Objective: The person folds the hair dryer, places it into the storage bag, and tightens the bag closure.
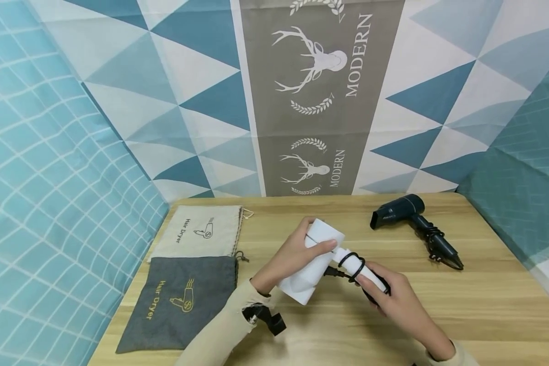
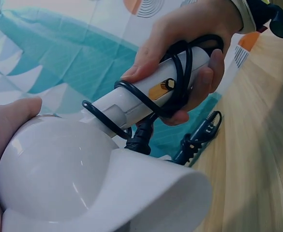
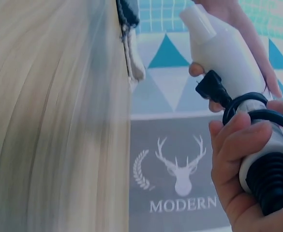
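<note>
A white hair dryer (image 1: pixel 312 269) is held above the table between both hands. My left hand (image 1: pixel 297 254) grips its barrel, with the thumb across the top. Its handle (image 2: pixel 146 92) is in the grip of my right hand (image 1: pixel 391 292), fingers curled round it. A black cord (image 2: pixel 180 72) is wound about the handle, and its plug (image 3: pixel 213 87) hangs beside the barrel. In the left wrist view the wide nozzle (image 2: pixel 180 198) points down and to the right.
A black hair dryer (image 1: pixel 400 209) with its cord wrapped lies at the table's right back. Two drawstring bags, one cream (image 1: pixel 189 231) and one grey (image 1: pixel 183 300), both printed "Hair Dryer", lie flat at the left. Patterned cloth (image 1: pixel 201 101) hangs behind the wooden table (image 1: pixel 485 315).
</note>
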Available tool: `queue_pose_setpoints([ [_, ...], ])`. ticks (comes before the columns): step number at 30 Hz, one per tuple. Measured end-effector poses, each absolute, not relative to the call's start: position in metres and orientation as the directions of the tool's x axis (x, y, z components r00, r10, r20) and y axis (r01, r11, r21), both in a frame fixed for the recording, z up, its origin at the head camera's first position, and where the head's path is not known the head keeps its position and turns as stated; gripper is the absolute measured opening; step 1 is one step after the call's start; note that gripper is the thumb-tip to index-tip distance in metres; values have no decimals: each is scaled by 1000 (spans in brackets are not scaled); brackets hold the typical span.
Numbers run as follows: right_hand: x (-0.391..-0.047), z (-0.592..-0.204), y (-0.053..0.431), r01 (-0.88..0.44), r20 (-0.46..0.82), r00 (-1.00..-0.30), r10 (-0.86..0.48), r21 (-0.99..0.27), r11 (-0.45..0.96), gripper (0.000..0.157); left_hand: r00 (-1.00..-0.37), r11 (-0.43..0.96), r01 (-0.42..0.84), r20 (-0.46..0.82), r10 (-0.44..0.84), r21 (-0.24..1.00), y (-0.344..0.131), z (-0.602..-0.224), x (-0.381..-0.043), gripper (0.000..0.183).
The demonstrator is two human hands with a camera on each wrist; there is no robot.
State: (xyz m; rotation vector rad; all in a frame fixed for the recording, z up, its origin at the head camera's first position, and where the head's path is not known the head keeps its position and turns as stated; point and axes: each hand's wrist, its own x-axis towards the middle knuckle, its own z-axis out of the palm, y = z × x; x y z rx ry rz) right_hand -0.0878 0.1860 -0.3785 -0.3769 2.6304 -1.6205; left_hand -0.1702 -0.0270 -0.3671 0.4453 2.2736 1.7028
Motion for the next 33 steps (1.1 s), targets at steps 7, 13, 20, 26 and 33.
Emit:
queue_pose_setpoints([
  [7,-87,-373,171,-200,117,-972,-202,-865,460,16,-914,254,139,26,404,957,-43,-339,-153,50],
  [13,-94,-384,172,-218,142,-971,-192,-855,471,20,-917,244,174,67,394,954,-49,-331,-149,49],
  [20,-100,-390,174,-297,229,-954,-194,-806,512,23,-920,207,201,112,376,957,-53,-327,-146,49],
  [26,-102,-384,169,-326,260,-945,-199,-791,518,22,-927,216,209,122,355,954,-56,-321,-143,49],
  [33,-104,-376,164,-368,307,-930,-203,-769,522,22,-942,252,216,133,309,943,-61,-311,-138,49],
])
